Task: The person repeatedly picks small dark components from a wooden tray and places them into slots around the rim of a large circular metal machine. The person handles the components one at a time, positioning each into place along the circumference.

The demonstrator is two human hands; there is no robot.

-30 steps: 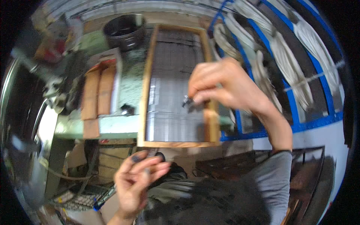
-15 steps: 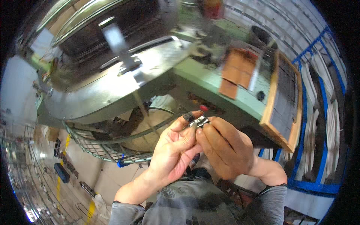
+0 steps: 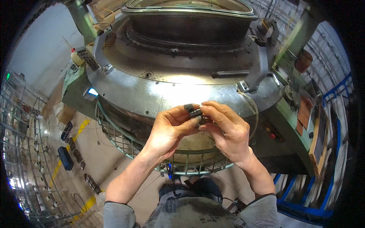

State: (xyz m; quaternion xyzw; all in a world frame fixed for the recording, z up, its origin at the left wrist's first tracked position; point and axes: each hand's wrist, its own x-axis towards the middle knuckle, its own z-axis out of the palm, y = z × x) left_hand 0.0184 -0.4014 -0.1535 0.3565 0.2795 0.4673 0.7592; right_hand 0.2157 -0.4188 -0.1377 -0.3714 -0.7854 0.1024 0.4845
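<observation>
A small, shiny metal part with grooves or slots (image 3: 196, 113) is held up in front of the machine's steel ring (image 3: 133, 93). My left hand (image 3: 170, 127) pinches it between thumb and forefinger; a dark covering wraps that forefinger's tip. My right hand (image 3: 229, 131) closes on the part's right side with thumb and fingertips, which hide some of it. The part's exact kind is too small to make out. Both hands are close together, above a green wire guard (image 3: 186, 171).
A large round machine with a dark drum (image 3: 190, 28) fills the far side. A metal bracket (image 3: 258, 70) stands on its ring at right. Wooden-framed board (image 3: 318, 142) and blue racks (image 3: 300, 190) are at right. A blue box (image 3: 65, 158) lies on the left floor.
The view has swung from the machine's right-hand table to its middle. Both hands still hold the metal part, now in front of the steel ring, and the right hand has turned, its fingers raised.
</observation>
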